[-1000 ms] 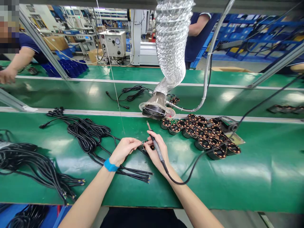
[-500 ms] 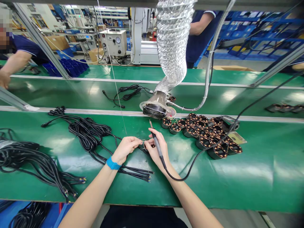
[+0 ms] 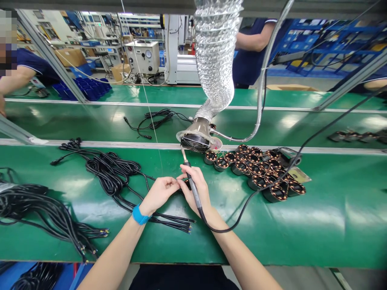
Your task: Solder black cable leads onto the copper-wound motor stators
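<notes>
In the right hand (image 3: 203,191), the soldering iron (image 3: 193,186) points forward, slanting left.

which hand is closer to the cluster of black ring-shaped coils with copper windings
Right. The right hand is left of the coil cluster, apart from it; the left hand is farther left, beyond the right.

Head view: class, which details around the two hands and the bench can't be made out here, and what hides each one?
All in the head view:
- Most of the wound stator: covered by the right hand.
- Whatever the left hand may pinch: hidden by that hand itself.
- The far end of the soldering iron's cord: cut off by the right edge.
- The reading on the dial gauge: too small.
</notes>
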### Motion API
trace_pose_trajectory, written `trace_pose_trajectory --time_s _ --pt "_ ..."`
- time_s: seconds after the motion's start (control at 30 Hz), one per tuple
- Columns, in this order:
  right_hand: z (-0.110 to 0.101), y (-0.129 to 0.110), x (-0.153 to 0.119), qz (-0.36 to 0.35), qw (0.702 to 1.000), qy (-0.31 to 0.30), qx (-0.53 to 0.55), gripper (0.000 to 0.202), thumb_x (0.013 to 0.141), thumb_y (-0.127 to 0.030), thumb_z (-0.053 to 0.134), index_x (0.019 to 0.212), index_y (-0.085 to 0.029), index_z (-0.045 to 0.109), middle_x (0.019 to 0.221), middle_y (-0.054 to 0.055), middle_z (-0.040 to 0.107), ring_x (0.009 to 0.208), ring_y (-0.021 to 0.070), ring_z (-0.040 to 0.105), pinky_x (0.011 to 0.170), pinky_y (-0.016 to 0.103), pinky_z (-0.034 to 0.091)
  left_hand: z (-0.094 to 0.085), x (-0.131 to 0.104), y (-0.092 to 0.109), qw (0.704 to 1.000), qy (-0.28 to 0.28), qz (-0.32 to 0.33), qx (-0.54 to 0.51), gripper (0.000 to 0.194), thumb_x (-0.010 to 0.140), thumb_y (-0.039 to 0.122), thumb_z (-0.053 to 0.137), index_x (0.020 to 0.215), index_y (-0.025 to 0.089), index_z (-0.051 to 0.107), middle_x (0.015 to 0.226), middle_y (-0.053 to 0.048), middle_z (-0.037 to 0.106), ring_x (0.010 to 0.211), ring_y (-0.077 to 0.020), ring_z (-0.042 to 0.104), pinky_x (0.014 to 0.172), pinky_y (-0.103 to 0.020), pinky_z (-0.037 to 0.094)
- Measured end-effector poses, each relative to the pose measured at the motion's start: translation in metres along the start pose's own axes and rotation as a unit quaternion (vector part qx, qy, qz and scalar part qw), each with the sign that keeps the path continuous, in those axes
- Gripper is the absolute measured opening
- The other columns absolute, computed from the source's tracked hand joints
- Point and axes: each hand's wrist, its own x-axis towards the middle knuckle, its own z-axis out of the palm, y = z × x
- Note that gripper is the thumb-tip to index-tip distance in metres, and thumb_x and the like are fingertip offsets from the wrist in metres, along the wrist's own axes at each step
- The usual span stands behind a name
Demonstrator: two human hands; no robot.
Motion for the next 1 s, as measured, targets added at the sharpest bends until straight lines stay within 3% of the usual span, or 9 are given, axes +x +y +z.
trace_pose_trajectory --time_s 0.17,0.4,0.6,0.77,1.0 --pt "-0.001 0.003 -0.008 0.017 1.000 0.020 0.004 0.045 0.091 -0.010 0.053 0.130 -0.033 0.055 0.104 0.002 0.053 0.083 0.0112 0.067 0.086 0.029 0.058 -0.004 -0.002 0.004 1.000 -0.016 -0.009 0.004 0.031 0.082 0.044 0.067 0.079 0.013 0.068 0.075 -0.002 0.064 0.070 -0.0140 0.052 0.068 -0.025 0.039" --pt "-0.002 0.002 -0.027 0.004 0.999 0.034 -0.023 0.046 0.094 -0.009 0.052 0.132 -0.034 0.053 0.102 0.002 0.052 0.084 0.0112 0.066 0.085 0.028 0.057 -0.003 -0.002 0.000 0.998 -0.043 -0.037 -0.005 0.038 0.082 0.051 0.065 0.075 0.014 0.062 0.061 0.003 0.049 0.055 -0.0094 0.040 0.052 -0.022 0.031" --pt "-0.005 0.000 -0.036 -0.013 0.998 0.034 -0.046 0.047 0.093 -0.010 0.053 0.134 -0.032 0.051 0.102 0.003 0.054 0.092 0.0140 0.065 0.090 0.030 0.056 0.001 -0.004 0.004 0.995 -0.020 -0.093 -0.033 0.043 0.079 0.057 0.066 0.075 0.015 0.057 0.052 0.008 0.036 0.043 -0.0054 0.026 0.041 -0.019 0.018" --pt "-0.008 0.007 -0.038 0.010 0.998 0.045 -0.039 0.047 0.089 -0.010 0.057 0.131 -0.030 0.052 0.104 0.004 0.056 0.091 0.0145 0.066 0.091 0.032 0.056 0.000 -0.003 0.001 0.994 -0.007 -0.097 -0.047 0.041 0.079 0.054 0.068 0.079 0.014 0.059 0.051 0.010 0.032 0.042 -0.0041 0.022 0.039 -0.018 0.015" --pt "-0.002 0.008 -0.027 0.074 0.993 0.086 -0.031 0.046 0.083 -0.009 0.057 0.124 -0.027 0.056 0.099 0.002 0.053 0.078 0.0121 0.064 0.073 0.025 0.058 -0.001 -0.005 0.001 0.994 -0.009 -0.096 -0.045 0.039 0.080 0.051 0.067 0.080 0.014 0.059 0.054 0.009 0.034 0.043 -0.0038 0.023 0.039 -0.017 0.015"
